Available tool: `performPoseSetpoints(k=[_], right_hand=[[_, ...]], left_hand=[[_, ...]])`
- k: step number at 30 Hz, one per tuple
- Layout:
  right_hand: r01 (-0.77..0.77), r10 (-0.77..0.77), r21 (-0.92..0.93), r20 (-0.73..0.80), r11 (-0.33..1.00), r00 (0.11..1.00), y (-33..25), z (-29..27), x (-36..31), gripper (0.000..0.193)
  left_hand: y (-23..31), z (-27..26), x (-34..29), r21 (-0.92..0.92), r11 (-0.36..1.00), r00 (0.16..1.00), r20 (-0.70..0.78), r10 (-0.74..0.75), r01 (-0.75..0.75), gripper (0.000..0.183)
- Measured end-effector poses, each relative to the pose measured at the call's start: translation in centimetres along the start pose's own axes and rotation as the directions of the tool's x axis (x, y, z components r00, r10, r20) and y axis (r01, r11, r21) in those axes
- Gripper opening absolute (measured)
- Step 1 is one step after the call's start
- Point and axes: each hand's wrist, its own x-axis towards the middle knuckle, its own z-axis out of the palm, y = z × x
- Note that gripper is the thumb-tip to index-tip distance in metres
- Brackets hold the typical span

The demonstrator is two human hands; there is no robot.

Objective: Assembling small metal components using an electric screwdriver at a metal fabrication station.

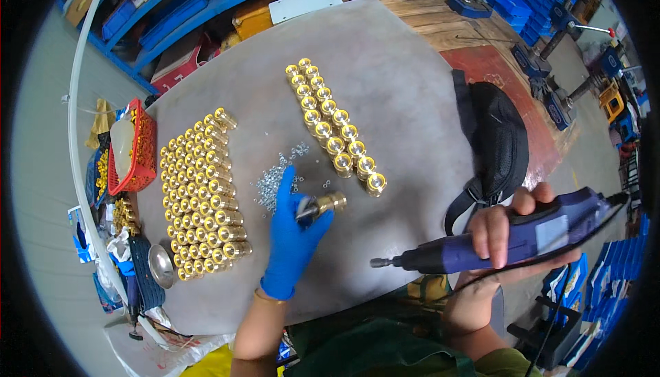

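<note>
My left hand (289, 243), in a blue glove, is closed around a brass fitting (333, 202) with a dark metal stem, its brass end pointing right. Bare, my right hand (491, 236) grips a purple electric screwdriver (450, 254) whose socket-like tip points left, apart from the fitting. Just beyond the gloved fingers lies a scatter of small silver nuts (270, 183). To the left stands a dense block of brass fittings (206, 202). Farther off, a double row of upright brass fittings (328, 105) slants across the grey tabletop (392, 68).
A black waist bag (491, 129) lies at the table's right side. Along the left edge are a red basket (142, 150) and a metal bowl (161, 265). Blue shelving (199, 16) stands behind the table. The screwdriver's cord (550, 318) hangs at the right.
</note>
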Motion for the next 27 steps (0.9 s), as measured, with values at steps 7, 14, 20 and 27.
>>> performPoseSetpoints(k=[7, 14, 20, 27], right_hand=[[-0.014, 0.019, 0.061, -0.08, 0.998, 0.997, 0.7, -0.7, -0.4, 0.082], [-0.007, 0.014, 0.059, -0.121, 0.998, 0.993, 0.8, -1.1, -0.4, 0.082], [0.034, -0.023, 0.055, -0.178, 0.998, 0.984, 1.3, -1.5, -0.2, 0.078], [-0.025, 0.023, -0.001, -0.283, 1.0, 0.959, 2.7, -0.7, 0.1, 0.076]], left_hand=[[-0.1, 3.2, 4.1, 0.517, 0.734, 0.897, 0.21, 0.39, -0.44, 0.072], [0.5, 3.2, 4.9, 0.534, 0.687, 0.868, 0.247, 0.432, -0.494, 0.03], [-0.6, -2.0, 5.9, -0.026, 0.999, 0.988, -0.148, -0.037, 0.033, 0.017], [-5.4, -0.5, 5.3, 0.521, 0.787, 0.92, -0.011, 0.392, -0.329, 0.013]])
